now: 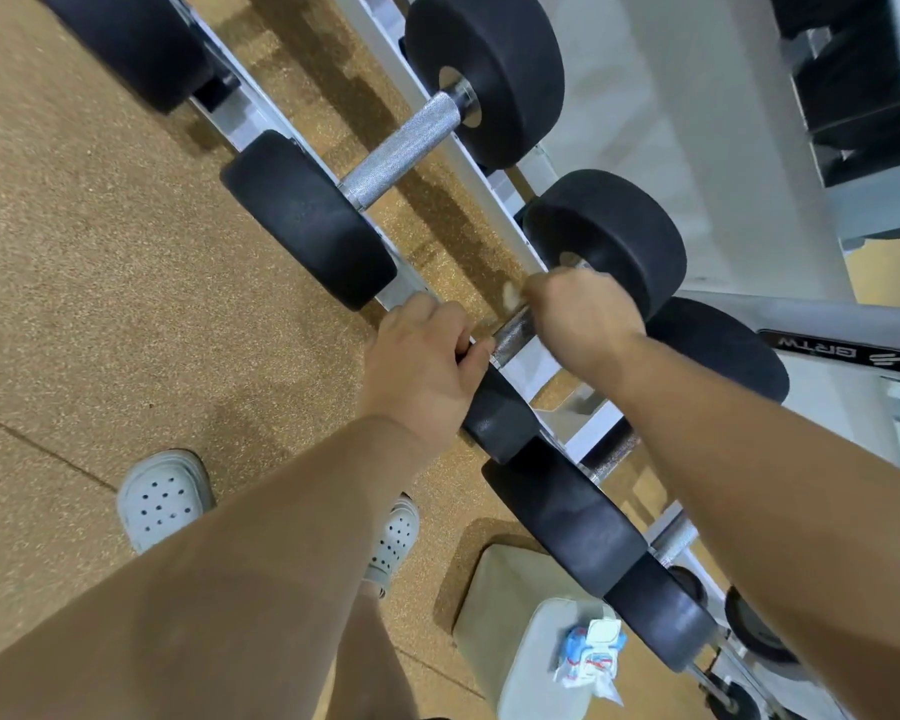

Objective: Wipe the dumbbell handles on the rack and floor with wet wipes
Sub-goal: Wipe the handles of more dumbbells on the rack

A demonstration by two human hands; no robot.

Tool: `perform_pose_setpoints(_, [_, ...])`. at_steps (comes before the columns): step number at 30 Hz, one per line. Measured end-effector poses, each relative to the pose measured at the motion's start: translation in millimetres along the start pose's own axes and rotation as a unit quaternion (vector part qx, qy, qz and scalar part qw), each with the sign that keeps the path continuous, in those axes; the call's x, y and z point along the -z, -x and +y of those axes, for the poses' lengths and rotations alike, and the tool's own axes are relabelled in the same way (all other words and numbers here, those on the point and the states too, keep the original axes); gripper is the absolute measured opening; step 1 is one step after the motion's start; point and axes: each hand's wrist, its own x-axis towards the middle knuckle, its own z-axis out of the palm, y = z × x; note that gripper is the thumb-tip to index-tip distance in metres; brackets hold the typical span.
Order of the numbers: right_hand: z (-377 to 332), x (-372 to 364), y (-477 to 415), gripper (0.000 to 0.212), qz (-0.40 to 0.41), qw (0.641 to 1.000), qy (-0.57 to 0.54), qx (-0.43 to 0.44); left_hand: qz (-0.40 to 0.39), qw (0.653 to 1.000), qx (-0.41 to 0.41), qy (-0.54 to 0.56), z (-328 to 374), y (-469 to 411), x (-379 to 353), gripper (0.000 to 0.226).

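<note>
the dumbbell being cleaned lies across the rack at the centre of the view, its axis running from 1 o'clock down to 6 o'clock. its two heads are thick round drums of matte black rubber, and the short stretch of handle showing between the hands is bright knurled steel with a fine cross-hatched grain. the left hand grips the near end of the dumbbell, fingers curled over the inner edge of the black head. the right hand is closed round the far part of the handle, clamping a wet wipe against it; only a soft white scrap shows at the hand's edge. the two hands sit near each other but apart. at 12 o'clock a larger dumbbell of the same make rests on the rack's pale metal rails, its whole knurled handle bare. the floor is speckled tan, cork-like and grainy. at 5 o'clock a soft blue-and-white pack of wipes lies on a pale rounded pad. at 7 o'clock are two pale grey perforated clogs.
</note>
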Motion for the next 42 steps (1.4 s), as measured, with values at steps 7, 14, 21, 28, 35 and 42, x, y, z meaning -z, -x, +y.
perform_pose_setpoints(7, [-6.6, -27.3, 22.3, 0.028, 0.083, 0.985, -0.15, 0.007, 0.02, 0.999, -0.039, -0.013, -5.1, -0.5, -1.6, 0.025])
perform_pose_setpoints(14, [10.1, -26.2, 27.9, 0.022, 0.108, 0.957, -0.27, -0.014, 0.029, 0.999, -0.042, -0.008, -6.1, -0.2, -2.1, 0.026])
perform_pose_setpoints(21, [-23.6, -40.5, 39.9, 0.017, 0.085, 0.946, -0.31, -0.033, 0.033, 0.998, -0.049, -0.004, -6.8, 0.4, -4.0, 0.026])
perform_pose_setpoints(28, [1.5, -35.5, 9.2, 0.017, 0.262, 0.936, -0.204, -0.115, 0.03, 0.998, -0.05, -0.005, -6.5, 0.8, -2.4, 0.026])
perform_pose_setpoints(35, [9.9, -25.0, 7.0, 0.015, 0.103, 0.978, -0.171, 0.063, 0.015, 0.999, -0.028, -0.002, -2.8, -0.7, 0.1, 0.027])
perform_pose_setpoints(42, [-17.1, -26.7, 21.2, 0.02, 0.041, 0.924, -0.36, -0.118, -0.016, 1.0, -0.008, -0.014, 4.4, -2.5, 8.1, 0.028])
